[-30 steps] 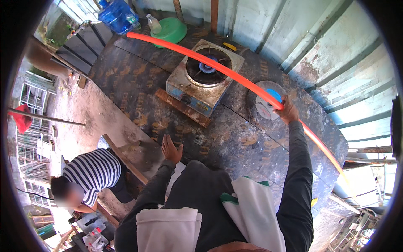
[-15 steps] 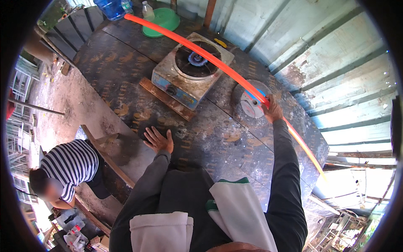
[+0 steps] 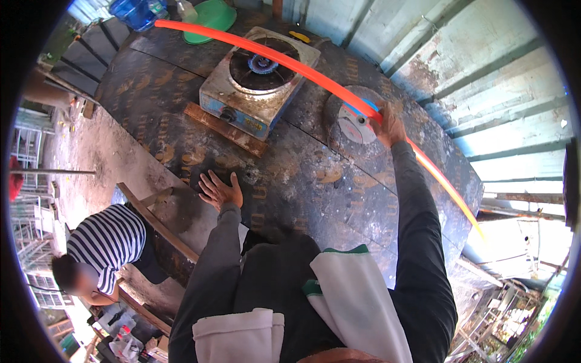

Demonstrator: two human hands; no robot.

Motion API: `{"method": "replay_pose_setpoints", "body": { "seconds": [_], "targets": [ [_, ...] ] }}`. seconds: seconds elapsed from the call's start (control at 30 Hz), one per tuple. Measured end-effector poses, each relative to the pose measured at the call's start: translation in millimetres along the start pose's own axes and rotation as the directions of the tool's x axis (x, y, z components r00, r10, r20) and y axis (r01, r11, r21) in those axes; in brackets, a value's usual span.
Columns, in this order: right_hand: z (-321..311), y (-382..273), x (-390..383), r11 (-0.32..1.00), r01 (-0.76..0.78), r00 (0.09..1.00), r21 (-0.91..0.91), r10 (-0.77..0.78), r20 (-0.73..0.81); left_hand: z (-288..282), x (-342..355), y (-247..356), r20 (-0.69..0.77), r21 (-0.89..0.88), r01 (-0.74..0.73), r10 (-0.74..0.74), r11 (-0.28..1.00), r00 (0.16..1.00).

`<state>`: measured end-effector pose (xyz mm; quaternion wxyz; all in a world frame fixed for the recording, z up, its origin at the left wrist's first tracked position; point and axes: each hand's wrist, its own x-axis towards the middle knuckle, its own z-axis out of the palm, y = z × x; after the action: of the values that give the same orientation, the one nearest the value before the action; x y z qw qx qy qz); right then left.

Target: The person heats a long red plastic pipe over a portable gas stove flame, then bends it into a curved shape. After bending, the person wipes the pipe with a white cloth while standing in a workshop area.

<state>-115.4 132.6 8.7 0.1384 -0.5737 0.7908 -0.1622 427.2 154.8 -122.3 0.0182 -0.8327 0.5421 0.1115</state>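
Note:
My right hand [image 3: 390, 126] is closed around a long, bright orange-red plastic tube [image 3: 308, 73], which bows across the dark tabletop [image 3: 260, 193]. The tube's left part passes over a rusty single-burner gas stove [image 3: 213, 95]; the burner's centre is blue, and I cannot tell if it is lit. Below my right hand lies a grey round disc [image 3: 352, 128] with a blue and white middle, partly covered by hand and tube. My left hand [image 3: 220, 191] rests on the table near its front edge, fingers spread and empty.
A wooden strip [image 3: 225, 129] lies along the stove's front. Behind are a green basin [image 3: 219, 18], a blue water jug [image 3: 132, 13] and a small yellow thing [image 3: 299, 37]. Corrugated metal wall [image 3: 478, 66] bounds the right. A person in a striped shirt [image 3: 112, 239] bends at the lower left.
The view has shifted a little, so table, stove and disc sit further left in the picture. My right hand keeps its grip on the tube; the left stays flat on the table.

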Motion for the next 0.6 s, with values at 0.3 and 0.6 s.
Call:
{"method": "replay_pose_setpoints", "body": {
  "seconds": [0.3,0.6],
  "targets": [
    [-2,10,11,0.987,0.11,0.993,-0.117,-0.112,-0.018,0,-1,-1,0.004,-0.019,-0.004,0.004,1.0,1.0],
    [-2,3,17,0.987,0.142,0.988,0.073,-0.145,0.046,6,-1,-5,-0.041,-0.02,-0.015,0.015,1.0,0.999]
  ]
}}
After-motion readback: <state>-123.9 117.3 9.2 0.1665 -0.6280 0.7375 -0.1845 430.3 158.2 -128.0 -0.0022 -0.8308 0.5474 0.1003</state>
